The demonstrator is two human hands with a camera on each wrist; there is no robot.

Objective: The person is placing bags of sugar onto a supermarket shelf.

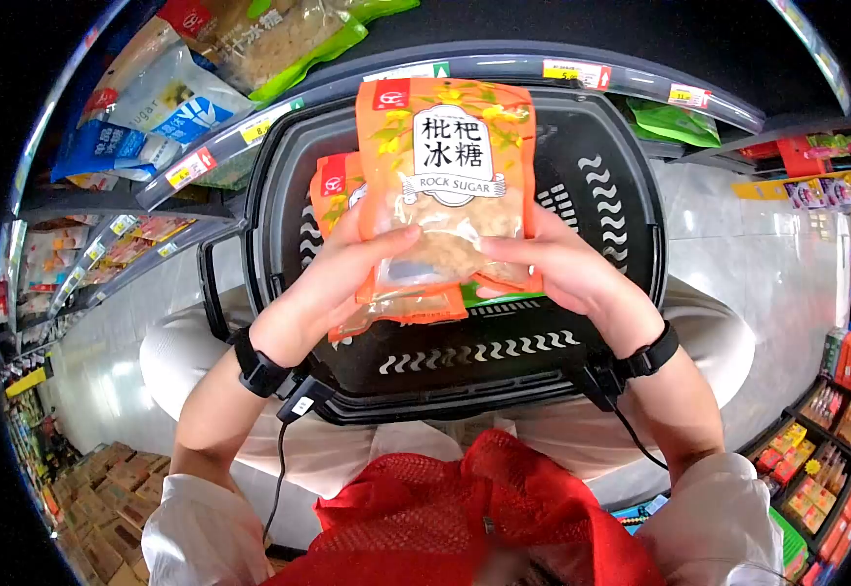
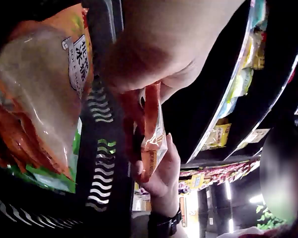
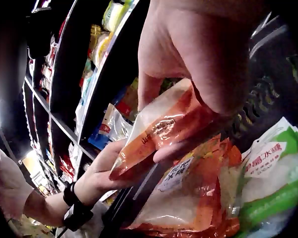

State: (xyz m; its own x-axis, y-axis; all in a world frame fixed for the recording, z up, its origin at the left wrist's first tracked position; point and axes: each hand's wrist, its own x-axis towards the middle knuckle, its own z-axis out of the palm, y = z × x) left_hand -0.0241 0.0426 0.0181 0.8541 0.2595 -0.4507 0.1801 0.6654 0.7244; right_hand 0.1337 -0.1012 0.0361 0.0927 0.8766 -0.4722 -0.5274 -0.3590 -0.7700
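An orange bag of rock sugar (image 1: pixel 450 146) with a clear lower window is held upright over a black shopping basket (image 1: pixel 652 215). My left hand (image 1: pixel 333 269) grips its left edge, thumb across the front. The opposite edge is gripped by my right hand (image 1: pixel 572 273), its thumb on the front too. Both wrist views show the bag edge-on, with fingers behind it. Underneath, more orange rock sugar bags (image 3: pixel 176 210) lie in the basket, partly hidden by the held one in the head view. Beside them is a green and white sugar bag (image 3: pixel 273 171).
A dark shelf with price tags (image 1: pixel 577 74) runs just beyond the basket. On it, at upper left, are a blue and white sugar bag (image 1: pixel 152 107) and a green-edged bag (image 1: pixel 284 49). Stocked racks (image 1: pixel 826 420) stand to the right, past the tiled floor (image 1: pixel 714 230).
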